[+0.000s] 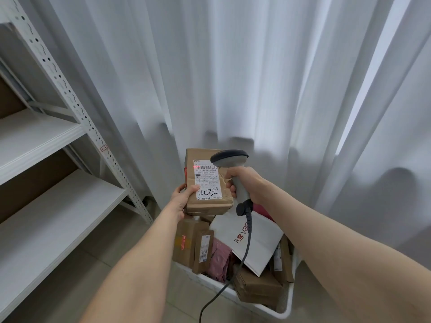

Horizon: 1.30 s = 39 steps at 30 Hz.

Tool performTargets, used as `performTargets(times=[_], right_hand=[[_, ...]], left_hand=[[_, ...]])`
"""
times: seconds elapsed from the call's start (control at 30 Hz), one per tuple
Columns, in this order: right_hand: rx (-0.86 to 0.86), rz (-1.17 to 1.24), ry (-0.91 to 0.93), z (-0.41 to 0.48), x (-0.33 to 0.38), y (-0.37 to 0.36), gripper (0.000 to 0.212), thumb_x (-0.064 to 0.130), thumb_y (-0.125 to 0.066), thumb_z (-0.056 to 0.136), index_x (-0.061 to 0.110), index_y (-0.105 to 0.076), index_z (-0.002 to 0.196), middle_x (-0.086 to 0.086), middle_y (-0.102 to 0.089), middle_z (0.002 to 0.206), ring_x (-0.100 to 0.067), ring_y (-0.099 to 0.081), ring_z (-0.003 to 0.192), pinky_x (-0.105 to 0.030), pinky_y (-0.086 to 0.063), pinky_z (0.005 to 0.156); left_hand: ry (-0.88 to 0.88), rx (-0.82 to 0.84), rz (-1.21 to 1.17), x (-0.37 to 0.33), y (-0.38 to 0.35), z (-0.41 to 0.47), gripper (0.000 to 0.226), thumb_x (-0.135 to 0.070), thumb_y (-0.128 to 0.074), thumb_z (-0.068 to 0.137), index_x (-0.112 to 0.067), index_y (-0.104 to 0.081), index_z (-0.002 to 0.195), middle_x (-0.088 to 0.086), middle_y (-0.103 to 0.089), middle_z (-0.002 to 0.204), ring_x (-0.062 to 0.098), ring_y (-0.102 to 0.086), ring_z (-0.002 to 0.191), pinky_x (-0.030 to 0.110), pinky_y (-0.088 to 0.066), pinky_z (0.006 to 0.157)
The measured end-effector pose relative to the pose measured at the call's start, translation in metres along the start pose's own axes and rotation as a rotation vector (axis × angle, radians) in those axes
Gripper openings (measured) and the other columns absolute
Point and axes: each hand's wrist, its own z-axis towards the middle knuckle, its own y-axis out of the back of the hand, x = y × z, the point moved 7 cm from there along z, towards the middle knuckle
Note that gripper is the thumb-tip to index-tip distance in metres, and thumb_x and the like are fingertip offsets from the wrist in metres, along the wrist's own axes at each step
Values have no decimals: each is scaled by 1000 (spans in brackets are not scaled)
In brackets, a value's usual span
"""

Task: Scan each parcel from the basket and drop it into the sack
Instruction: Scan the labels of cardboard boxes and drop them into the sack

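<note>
My left hand (pixel 183 198) grips a brown cardboard parcel (pixel 200 202) by its lower left edge and holds it upright above the basket. Its white label (pixel 207 180) faces me, with "4432" handwritten on it and a red scan line across the barcode at the top. My right hand (pixel 247 183) holds a grey handheld scanner (pixel 229 159) by the handle, its head pointed at the label from the right. A dark cable (pixel 242 257) hangs from the scanner. Below, the white basket (pixel 288 306) holds several parcels. No sack is in view.
In the basket lie brown boxes (pixel 256 286), a white mailer (pixel 261 241) with red print and a pink bag (pixel 220 259). A white metal shelf rack (pixel 70 145) stands at the left. White curtains (pixel 256 78) hang behind. The floor is grey tile.
</note>
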Motion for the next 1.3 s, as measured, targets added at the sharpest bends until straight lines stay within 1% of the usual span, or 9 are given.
performTargets(times=[0.1, 0.3, 0.6, 0.8, 0.93, 1.03, 1.13, 1.2, 1.3], right_hand=[[8, -14, -1, -5, 3, -3, 7, 6, -54, 87, 1, -54, 92, -6, -53, 60, -13, -45, 48, -21, -45, 47], [-2, -9, 10, -16, 7, -13, 4, 6, -52, 87, 2, -53, 88, -6, -52, 57, -13, -44, 45, -21, -44, 46], [-35, -8, 7, -26, 4, -21, 4, 6, -53, 88, 4, -53, 92, -6, -51, 61, -12, -45, 46, -20, -44, 46], [-53, 34, 36, -22, -3, -29, 6, 6, -57, 90, 4, -55, 94, -9, -58, 67, -13, -49, 50, -23, -48, 48], [-145, 97, 31, -11, -22, -32, 17, -1, -60, 86, 3, -55, 102, -9, -60, 68, -15, -53, 53, -27, -51, 55], [-231, 79, 9, -2, -42, -33, 34, -2, -63, 82, 2, -56, 114, -11, -58, 80, -20, -57, 66, -36, -54, 70], [-253, 64, -27, -2, -58, -47, 47, 5, -68, 82, 5, -51, 126, -14, -59, 104, -30, -58, 94, -49, -53, 91], [-229, 59, -37, -10, -67, -64, 48, 9, -68, 83, 7, -48, 126, -16, -58, 117, -35, -58, 108, -54, -50, 96], [-162, 41, -47, -32, -84, -93, 53, 11, -69, 83, 10, -47, 131, -15, -61, 120, -35, -60, 109, -52, -50, 96]], left_hand=[[-5, 3, -1, 0, 3, 1, 63, -28, -71, 83, -23, -41, 139, 5, -63, 101, 25, -60, 86, 41, -51, 68], [9, -12, -17, 4, 8, 3, 69, -30, -74, 80, -23, -40, 140, 9, -62, 111, 27, -60, 93, 51, -50, 85], [34, 9, -35, 4, 11, -2, 67, -29, -73, 81, -24, -40, 139, 9, -63, 109, 28, -61, 91, 48, -51, 75], [28, 6, -33, 5, 20, -6, 60, -33, -73, 81, -23, -44, 133, 8, -63, 102, 29, -60, 92, 53, -50, 87], [44, -2, -46, 8, 36, -17, 57, -36, -73, 79, -20, -49, 128, 9, -65, 102, 30, -62, 92, 51, -53, 79], [41, -25, -48, 14, 58, -33, 58, -36, -72, 80, -20, -49, 131, 8, -64, 103, 28, -61, 91, 51, -53, 84], [32, -56, -33, 17, 82, -61, 52, -36, -70, 82, -22, -49, 128, 7, -62, 102, 27, -57, 90, 55, -49, 90], [13, -84, -31, 19, 99, -85, 51, -33, -69, 83, -22, -49, 128, 6, -61, 101, 25, -56, 87, 52, -49, 85], [-15, -153, -1, 32, 125, -128, 54, -29, -68, 83, -24, -46, 132, 4, -58, 97, 23, -54, 83, 41, -48, 69]])
